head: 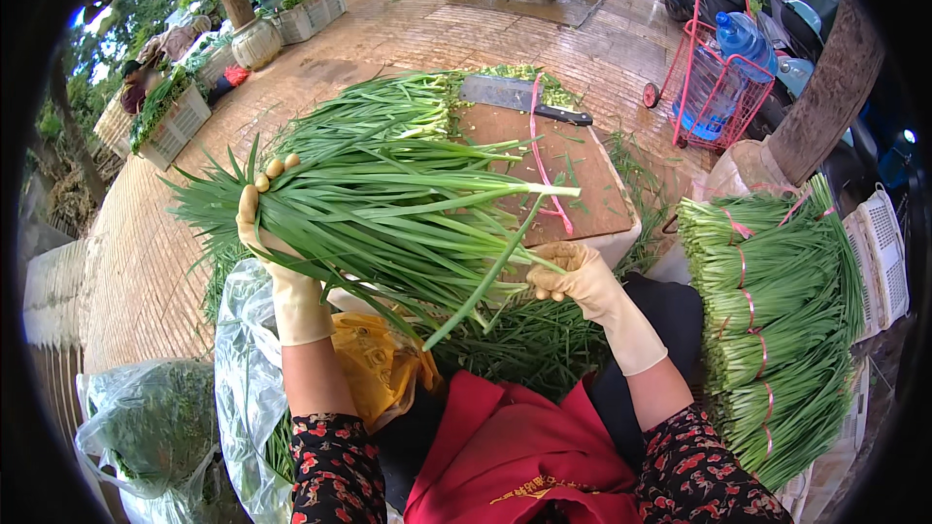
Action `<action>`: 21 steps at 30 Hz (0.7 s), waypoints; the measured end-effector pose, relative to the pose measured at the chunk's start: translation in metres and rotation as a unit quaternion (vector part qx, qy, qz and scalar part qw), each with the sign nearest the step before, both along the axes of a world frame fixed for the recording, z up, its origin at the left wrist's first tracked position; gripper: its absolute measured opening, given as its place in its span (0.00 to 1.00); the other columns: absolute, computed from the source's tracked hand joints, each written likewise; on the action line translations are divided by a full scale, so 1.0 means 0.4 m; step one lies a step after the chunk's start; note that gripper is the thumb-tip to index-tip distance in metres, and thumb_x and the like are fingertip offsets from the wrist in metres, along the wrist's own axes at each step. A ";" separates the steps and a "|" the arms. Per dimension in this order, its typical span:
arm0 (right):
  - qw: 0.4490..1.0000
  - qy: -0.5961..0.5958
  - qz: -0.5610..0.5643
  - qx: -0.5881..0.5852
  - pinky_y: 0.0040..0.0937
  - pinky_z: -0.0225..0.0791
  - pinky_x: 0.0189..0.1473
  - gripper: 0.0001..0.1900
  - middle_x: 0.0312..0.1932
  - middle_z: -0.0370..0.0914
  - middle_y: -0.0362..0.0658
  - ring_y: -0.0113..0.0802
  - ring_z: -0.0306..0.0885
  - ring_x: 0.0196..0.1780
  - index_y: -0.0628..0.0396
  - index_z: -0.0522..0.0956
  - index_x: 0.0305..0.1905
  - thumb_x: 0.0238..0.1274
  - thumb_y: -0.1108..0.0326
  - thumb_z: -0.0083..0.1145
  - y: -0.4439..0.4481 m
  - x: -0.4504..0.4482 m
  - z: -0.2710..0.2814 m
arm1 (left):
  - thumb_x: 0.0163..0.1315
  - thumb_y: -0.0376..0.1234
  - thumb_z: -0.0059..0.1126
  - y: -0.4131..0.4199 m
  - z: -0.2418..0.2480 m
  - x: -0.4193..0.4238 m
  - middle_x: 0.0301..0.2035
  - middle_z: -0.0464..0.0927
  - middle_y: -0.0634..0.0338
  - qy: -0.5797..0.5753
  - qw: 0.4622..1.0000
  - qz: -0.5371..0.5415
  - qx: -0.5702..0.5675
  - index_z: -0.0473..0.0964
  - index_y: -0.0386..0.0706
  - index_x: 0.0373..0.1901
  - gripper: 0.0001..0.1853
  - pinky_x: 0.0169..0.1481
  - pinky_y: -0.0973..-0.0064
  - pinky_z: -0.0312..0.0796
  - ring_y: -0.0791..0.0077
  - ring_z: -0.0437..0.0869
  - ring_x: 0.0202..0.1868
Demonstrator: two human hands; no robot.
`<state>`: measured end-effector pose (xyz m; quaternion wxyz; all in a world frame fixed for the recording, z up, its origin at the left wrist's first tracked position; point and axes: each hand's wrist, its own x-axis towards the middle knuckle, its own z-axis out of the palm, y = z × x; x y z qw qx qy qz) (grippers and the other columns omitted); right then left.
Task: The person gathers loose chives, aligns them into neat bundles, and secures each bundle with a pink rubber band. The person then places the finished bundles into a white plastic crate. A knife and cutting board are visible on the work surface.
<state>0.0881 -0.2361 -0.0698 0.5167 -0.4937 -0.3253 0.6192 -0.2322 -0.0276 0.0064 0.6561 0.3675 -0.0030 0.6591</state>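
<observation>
My left hand (266,211), in a cream rubber glove, is closed around the leafy end of a loose bunch of garlic chives (378,211). The bunch spreads to the right in front of me, its pale stem ends fanned apart. At those ends my right hand (571,273), gloved the same way, pinches a stalk between thumb and fingers. Behind the bunch, more chives (393,102) lie on a brown board (582,160). A cleaver (510,93) with a black handle rests at the board's far side, with a pink tie (542,160) across its handle.
Tied chive bundles (772,335) are stacked on white crates at my right. Plastic bags of greens (149,422) stand at my left, and trimmings lie below the board. A pink cart (721,87) holds water bottles beyond. Two people work by crates at the far left.
</observation>
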 end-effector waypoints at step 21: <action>0.988 0.122 0.017 0.096 0.26 0.74 0.49 0.17 0.44 0.83 0.44 0.29 0.81 0.46 0.60 0.80 0.48 0.62 0.58 0.65 0.030 -0.003 -0.078 | 0.69 0.41 0.49 -0.038 -0.056 -0.087 0.47 0.80 0.59 -0.045 0.989 0.098 -0.098 0.77 0.43 0.38 0.12 0.69 0.57 0.61 0.64 0.74 0.58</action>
